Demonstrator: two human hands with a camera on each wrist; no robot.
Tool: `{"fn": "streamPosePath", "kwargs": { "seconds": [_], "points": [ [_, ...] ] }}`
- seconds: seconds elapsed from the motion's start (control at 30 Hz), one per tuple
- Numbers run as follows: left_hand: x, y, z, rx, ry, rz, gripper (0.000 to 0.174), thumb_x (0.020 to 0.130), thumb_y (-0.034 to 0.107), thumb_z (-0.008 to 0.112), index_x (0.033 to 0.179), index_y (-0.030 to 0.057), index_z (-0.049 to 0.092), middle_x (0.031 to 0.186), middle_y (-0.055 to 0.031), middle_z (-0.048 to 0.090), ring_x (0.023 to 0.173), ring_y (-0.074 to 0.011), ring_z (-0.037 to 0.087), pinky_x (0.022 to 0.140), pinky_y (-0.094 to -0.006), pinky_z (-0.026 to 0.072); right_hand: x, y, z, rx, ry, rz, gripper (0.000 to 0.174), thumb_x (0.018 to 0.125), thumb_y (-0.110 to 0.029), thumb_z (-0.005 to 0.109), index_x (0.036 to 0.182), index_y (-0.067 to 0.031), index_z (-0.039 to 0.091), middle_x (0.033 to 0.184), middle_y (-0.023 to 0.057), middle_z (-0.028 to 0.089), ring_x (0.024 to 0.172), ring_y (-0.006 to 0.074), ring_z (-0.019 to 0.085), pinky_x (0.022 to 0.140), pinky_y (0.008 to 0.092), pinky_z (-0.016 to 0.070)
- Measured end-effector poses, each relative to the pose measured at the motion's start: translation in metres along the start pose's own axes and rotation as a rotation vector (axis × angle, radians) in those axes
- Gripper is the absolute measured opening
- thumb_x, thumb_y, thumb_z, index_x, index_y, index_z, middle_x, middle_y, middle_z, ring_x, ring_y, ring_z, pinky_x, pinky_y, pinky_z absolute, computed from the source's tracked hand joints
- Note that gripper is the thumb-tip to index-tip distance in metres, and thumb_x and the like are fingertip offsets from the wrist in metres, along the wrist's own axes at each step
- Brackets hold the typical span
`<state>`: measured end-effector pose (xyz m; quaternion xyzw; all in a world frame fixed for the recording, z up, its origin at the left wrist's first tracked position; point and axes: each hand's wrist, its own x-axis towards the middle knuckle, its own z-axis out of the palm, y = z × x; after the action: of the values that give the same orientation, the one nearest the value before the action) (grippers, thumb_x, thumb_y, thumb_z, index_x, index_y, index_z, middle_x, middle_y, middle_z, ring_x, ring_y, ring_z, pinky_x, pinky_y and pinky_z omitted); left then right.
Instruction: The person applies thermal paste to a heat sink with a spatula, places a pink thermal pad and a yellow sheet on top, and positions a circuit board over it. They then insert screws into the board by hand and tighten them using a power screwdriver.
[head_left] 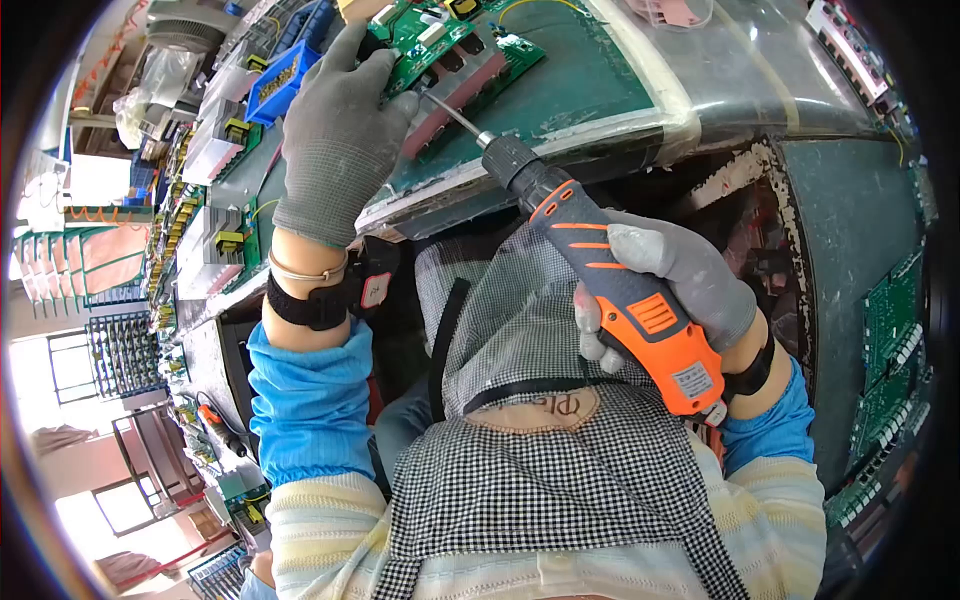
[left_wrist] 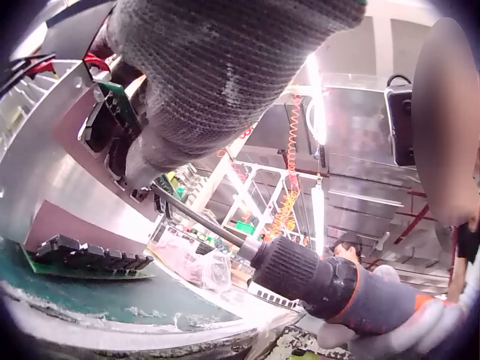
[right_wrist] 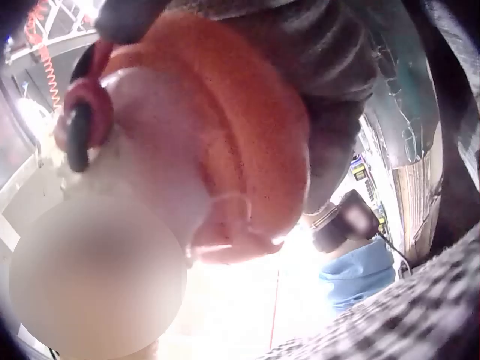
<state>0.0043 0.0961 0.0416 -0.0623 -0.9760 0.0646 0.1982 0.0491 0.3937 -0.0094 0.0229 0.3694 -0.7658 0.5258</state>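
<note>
A gloved right hand [head_left: 690,275] grips an orange and grey power screwdriver [head_left: 640,320], whose long bit slants up to a green circuit board [head_left: 405,40] with a metal and pinkish plate [head_left: 470,90]. The gloved left hand [head_left: 345,140] holds the board assembly at its left side, thumb beside the bit's tip. In the left wrist view the bit [left_wrist: 199,217] reaches the assembly just under the left glove [left_wrist: 217,75]; the exact contact point is hidden. The right wrist view shows the tool's orange housing [right_wrist: 255,127] close up, blurred, with the right glove [right_wrist: 322,52] around it.
A blue bin [head_left: 283,83] of small parts stands left of the left hand. More board assemblies [head_left: 210,250] line the left side, and green boards [head_left: 885,330] lie at the right. The worktable's front edge [head_left: 560,140] runs below the work. Behind is a clear plastic container [head_left: 672,10].
</note>
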Motion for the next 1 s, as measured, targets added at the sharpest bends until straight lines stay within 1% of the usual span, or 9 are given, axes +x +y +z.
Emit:
{"fn": "streamPosePath", "kwargs": {
  "seconds": [0.07,0.17,0.27,0.4,0.47,0.6,0.87,0.97,1.0],
  "points": [
    [0.001,0.0,0.002,0.03,-0.01,-0.008,0.047,0.086,0.026,0.074,0.127,0.005,0.066,0.15,-0.008,0.051,0.114,-0.0312,0.066,0.096,-0.0408,0.0525,0.002,0.005,-0.006,0.127,-0.026,0.037,0.05,0.097,-0.037,0.061,0.13,-0.0027,0.046,0.091,0.0198,0.068,0.073,0.0297,0.071,0.057,0.0399,0.0617],
    [0.001,0.0,0.003,0.039,-0.005,-0.008,0.046,0.086,0.025,0.074,0.127,0.005,0.066,0.15,-0.0081,0.051,0.117,-0.0316,0.064,0.097,-0.0416,0.0517,0.002,0.008,-0.006,0.197,-0.079,0.032,0.052,0.098,-0.039,0.06,0.132,-0.0042,0.043,0.092,0.0211,0.069,0.075,0.0318,0.072,0.057,0.0404,0.0624],
    [-0.001,-0.002,0.005,0.02,0.023,0.01,0.044,0.086,0.023,0.074,0.126,0.0053,0.067,0.15,-0.008,0.05,0.121,-0.0328,0.061,0.099,-0.0423,0.0509,0.001,0.004,0.0,0.19,-0.061,0.048,0.052,0.098,-0.039,0.06,0.132,-0.004,0.043,0.092,0.0204,0.069,0.073,0.0318,0.072,0.058,0.0397,0.0628],
    [-0.003,0.001,0.004,0.028,0.049,0.048,0.043,0.087,0.021,0.072,0.126,0.0043,0.065,0.15,-0.0097,0.049,0.126,-0.0348,0.057,0.101,-0.0438,0.0502,0.001,0.004,0.004,0.079,-0.037,0.009,0.055,0.096,-0.039,0.061,0.132,-0.0014,0.044,0.09,0.0203,0.068,0.072,0.0312,0.071,0.058,0.0392,0.0626],
    [-0.004,0.004,0.005,0.075,0.057,0.064,0.042,0.089,0.019,0.071,0.127,0.0036,0.064,0.15,-0.0115,0.049,0.127,-0.0351,0.056,0.101,-0.0443,0.0501,-0.002,-0.001,0.01,0.01,-0.003,0.006,0.057,0.095,-0.04,0.062,0.131,-0.0004,0.045,0.089,0.0205,0.068,0.071,0.0307,0.071,0.057,0.0389,0.0623],
    [-0.004,0.001,0.009,0.123,0.065,0.091,0.042,0.09,0.017,0.068,0.129,0.0031,0.06,0.149,-0.0146,0.049,0.127,-0.0353,0.056,0.102,-0.0449,0.0499,-0.005,-0.002,0.021,0.007,0.054,0.023,0.058,0.093,-0.04,0.063,0.131,0.0007,0.046,0.087,0.0211,0.068,0.069,0.0312,0.07,0.055,0.0388,0.0614],
    [-0.006,-0.001,0.013,0.098,0.11,0.087,0.04,0.09,0.018,0.068,0.128,0.0069,0.062,0.148,-0.0141,0.051,0.126,-0.0346,0.057,0.1,-0.0444,0.051,-0.006,0.0,0.03,0.029,0.118,-0.005,0.059,0.092,-0.039,0.065,0.127,0.0033,0.046,0.085,0.0216,0.067,0.067,0.0309,0.069,0.052,0.0398,0.0604],
    [-0.006,-0.005,0.015,0.09,0.128,0.098,0.04,0.089,0.018,0.069,0.128,0.0076,0.063,0.148,-0.0129,0.052,0.126,-0.0338,0.058,0.1,-0.0439,0.0514,-0.004,0.0,0.031,0.059,0.074,-0.006,0.058,0.091,-0.039,0.065,0.126,0.0033,0.047,0.084,0.0215,0.067,0.065,0.0308,0.069,0.051,0.0397,0.0598],
    [-0.006,-0.006,0.016,0.086,0.133,0.103,0.04,0.089,0.018,0.069,0.128,0.0077,0.064,0.148,-0.0124,0.052,0.126,-0.0335,0.058,0.1,-0.0437,0.0515,-0.004,-0.001,0.034,0.02,0.101,-0.011,0.058,0.091,-0.04,0.065,0.126,0.0034,0.048,0.084,0.0216,0.067,0.065,0.0307,0.068,0.05,0.0397,0.0596]
  ]
}}
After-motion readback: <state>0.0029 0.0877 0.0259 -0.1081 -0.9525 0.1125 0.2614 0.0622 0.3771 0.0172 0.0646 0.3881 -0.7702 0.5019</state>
